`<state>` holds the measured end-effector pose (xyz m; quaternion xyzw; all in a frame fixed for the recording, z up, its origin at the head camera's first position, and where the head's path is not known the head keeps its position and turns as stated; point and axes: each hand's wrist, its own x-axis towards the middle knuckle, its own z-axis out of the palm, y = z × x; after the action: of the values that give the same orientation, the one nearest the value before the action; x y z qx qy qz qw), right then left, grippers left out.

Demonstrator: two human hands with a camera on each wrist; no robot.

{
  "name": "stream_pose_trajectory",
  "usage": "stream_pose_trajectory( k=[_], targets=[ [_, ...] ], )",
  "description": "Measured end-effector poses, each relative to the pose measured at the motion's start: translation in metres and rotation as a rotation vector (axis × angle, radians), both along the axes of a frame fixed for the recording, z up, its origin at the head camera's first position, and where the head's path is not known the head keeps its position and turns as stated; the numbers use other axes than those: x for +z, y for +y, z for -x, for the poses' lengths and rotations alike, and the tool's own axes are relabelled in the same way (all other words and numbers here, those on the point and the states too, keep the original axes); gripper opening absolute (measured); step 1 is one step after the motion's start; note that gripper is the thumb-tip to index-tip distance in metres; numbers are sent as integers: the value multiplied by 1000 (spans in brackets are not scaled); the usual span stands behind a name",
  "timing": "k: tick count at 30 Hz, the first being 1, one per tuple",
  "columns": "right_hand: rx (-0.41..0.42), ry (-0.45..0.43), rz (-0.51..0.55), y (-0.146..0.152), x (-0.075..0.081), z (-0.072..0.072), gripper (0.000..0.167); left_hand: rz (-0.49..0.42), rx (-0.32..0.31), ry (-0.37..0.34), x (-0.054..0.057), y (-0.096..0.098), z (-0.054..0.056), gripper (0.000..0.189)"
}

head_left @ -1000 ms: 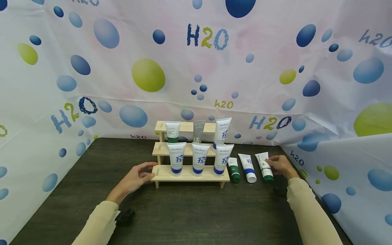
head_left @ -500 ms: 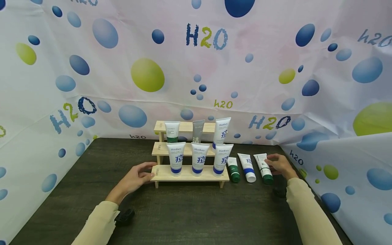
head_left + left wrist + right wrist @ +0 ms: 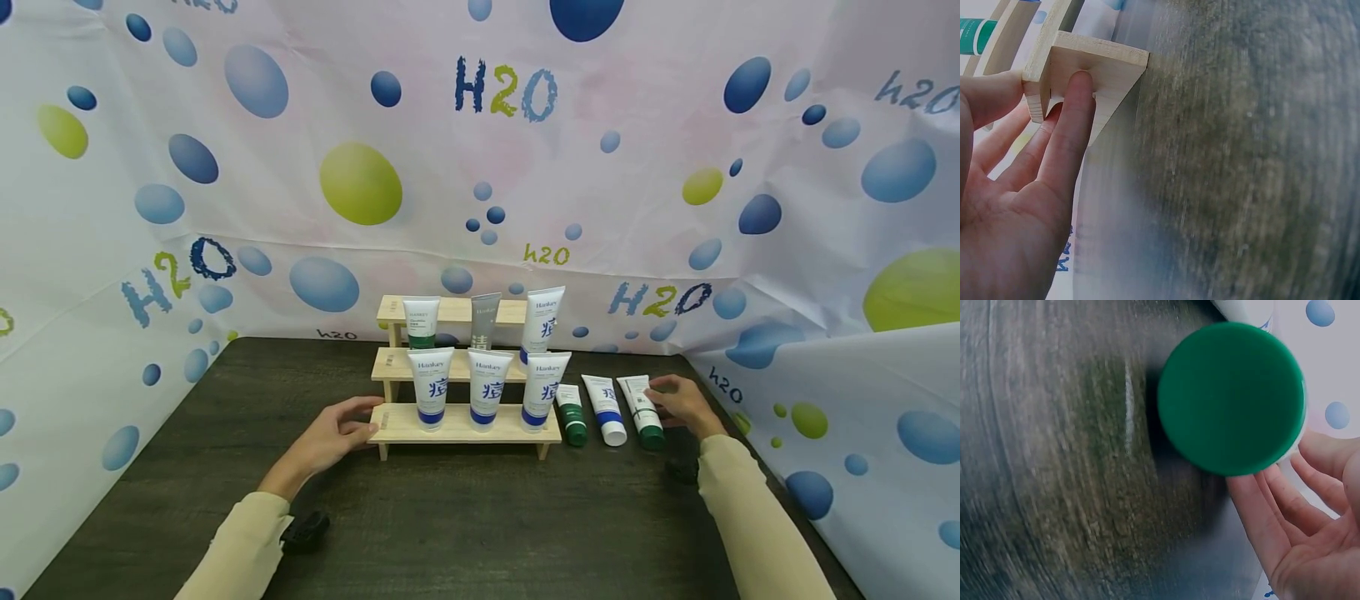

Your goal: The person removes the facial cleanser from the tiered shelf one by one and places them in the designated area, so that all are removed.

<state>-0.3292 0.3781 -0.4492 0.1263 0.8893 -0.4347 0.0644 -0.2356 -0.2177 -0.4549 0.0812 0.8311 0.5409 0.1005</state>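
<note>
A three-tier wooden display stand (image 3: 465, 425) holds several squeeze tubes. My left hand (image 3: 337, 433) grips the left end of its lowest tier; in the left wrist view the thumb lies over the edge and a finger (image 3: 1075, 112) presses the plank from the other side. On the table to the right, my right hand (image 3: 681, 403) holds a white squeeze tube (image 3: 640, 406) with a green cap by its right side. In the right wrist view the round green cap (image 3: 1232, 400) faces the camera, thumb on one side and fingers on the other; it hides much of the tube.
Beside the stand lie a green-and-white tube (image 3: 573, 415) and a white tube with a blue band (image 3: 605, 410). Three blue-and-white tubes, one being a front tube (image 3: 491, 387), stand on the lowest tier. Behind them are a grey tube (image 3: 484, 321) and two others. A printed backdrop (image 3: 442, 167) rises behind the dark table (image 3: 480, 533).
My right hand has shifted slightly left with the green-capped tube, bringing it nearer the blue-banded one. The left hand stays on the stand.
</note>
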Motion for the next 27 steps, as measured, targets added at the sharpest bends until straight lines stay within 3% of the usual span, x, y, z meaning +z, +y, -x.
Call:
stream_pose_trajectory(
  k=[10, 20, 27],
  targets=[
    [-42, -38, -7, -2, 0, -2, 52, -8, -4, 6, -1, 0, 0, 54],
    [28, -86, -6, 4, -2, -3, 71, -4, -8, 0, 0, 0, 0, 54],
    [34, -75, -21, 3, -3, -1, 68, -7, -9, -2, 0, -1, 0, 54]
  ],
)
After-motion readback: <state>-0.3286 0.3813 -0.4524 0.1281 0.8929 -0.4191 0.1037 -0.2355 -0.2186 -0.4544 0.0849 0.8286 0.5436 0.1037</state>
